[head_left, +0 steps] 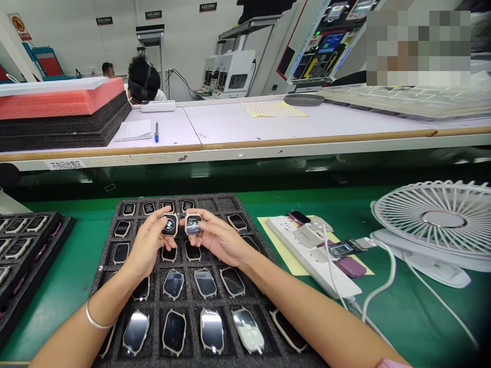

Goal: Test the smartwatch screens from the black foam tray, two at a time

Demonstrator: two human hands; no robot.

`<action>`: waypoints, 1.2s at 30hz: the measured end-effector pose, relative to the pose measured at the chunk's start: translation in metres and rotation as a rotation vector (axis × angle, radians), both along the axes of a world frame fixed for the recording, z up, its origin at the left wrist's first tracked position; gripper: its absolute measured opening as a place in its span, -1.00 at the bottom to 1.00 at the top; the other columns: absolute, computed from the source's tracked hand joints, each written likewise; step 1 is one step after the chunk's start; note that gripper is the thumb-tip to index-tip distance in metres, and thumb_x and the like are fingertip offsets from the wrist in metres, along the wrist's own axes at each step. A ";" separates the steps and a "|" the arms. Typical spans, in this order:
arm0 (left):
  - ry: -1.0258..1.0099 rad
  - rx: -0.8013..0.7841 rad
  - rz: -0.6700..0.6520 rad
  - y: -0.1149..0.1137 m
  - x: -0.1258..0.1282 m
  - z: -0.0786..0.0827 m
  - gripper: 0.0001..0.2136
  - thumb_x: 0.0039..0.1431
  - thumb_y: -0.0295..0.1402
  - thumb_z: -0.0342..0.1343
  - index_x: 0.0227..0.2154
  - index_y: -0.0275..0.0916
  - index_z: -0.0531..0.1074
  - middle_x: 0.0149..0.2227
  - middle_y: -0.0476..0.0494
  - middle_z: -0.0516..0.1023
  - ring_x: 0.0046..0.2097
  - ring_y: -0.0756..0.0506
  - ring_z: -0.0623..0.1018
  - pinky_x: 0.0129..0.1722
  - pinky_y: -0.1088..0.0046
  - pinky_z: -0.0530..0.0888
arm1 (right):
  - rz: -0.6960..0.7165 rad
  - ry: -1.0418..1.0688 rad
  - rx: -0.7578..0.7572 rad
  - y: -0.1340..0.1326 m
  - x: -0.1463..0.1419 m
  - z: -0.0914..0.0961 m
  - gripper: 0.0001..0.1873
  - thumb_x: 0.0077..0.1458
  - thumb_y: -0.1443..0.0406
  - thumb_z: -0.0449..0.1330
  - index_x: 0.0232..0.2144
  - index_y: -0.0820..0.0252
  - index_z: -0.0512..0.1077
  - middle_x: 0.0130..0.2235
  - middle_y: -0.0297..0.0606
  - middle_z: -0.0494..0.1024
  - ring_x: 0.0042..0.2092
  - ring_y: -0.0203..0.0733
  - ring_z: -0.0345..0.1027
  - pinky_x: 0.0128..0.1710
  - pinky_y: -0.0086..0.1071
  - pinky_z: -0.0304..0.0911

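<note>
My left hand [153, 236] pinches a smartwatch [170, 225] whose round dial is lit. Beside it, my right hand [215, 235] grips a second smartwatch [193, 225], its screen also lit, with the thumb on its face. Both are held a little apart from each other, above a black foam tray [153, 301]. Square pockets in the tray hold several strapless smartwatches with light frames. Most of their screens are dark, such as the watch [174, 332] in the front row; those in the back row show white text. My forearms hide some pockets.
On the right, a white power strip [303, 250] with chargers and cables lies on yellow paper, near a white fan [437, 220]. Another watch tray [30, 255] stands at left. Behind runs a raised shelf [222, 128] with a foam stack [57, 112] and a pen [156, 132]; people sit beyond.
</note>
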State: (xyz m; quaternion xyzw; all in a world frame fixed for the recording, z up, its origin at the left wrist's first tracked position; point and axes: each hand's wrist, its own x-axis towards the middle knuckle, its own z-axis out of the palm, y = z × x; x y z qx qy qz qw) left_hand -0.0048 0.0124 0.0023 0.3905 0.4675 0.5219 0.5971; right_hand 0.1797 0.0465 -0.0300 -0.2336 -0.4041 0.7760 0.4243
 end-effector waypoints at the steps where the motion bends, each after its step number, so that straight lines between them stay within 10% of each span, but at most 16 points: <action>1: -0.007 -0.002 0.000 0.000 0.000 0.000 -0.46 0.07 -0.12 0.21 0.08 -0.29 0.37 -0.40 -0.04 0.51 -0.54 0.04 0.49 -0.53 0.53 0.38 | -0.011 -0.012 0.006 0.000 0.000 -0.001 -0.61 0.08 0.24 0.32 -0.03 0.15 0.42 -0.11 -0.18 0.59 -0.41 -0.29 0.44 -0.38 -0.38 0.25; 36: 0.059 0.071 -0.087 -0.002 0.004 -0.006 -0.67 0.00 -0.36 0.22 -0.14 -0.22 0.35 -0.16 -0.06 0.50 -0.44 -0.03 0.64 -0.36 0.37 0.63 | -0.089 -0.136 0.233 -0.005 0.000 -0.002 -0.62 0.05 0.32 0.32 -0.05 0.16 0.42 -0.28 -0.34 0.50 -0.45 -0.35 0.44 -0.43 -0.43 0.28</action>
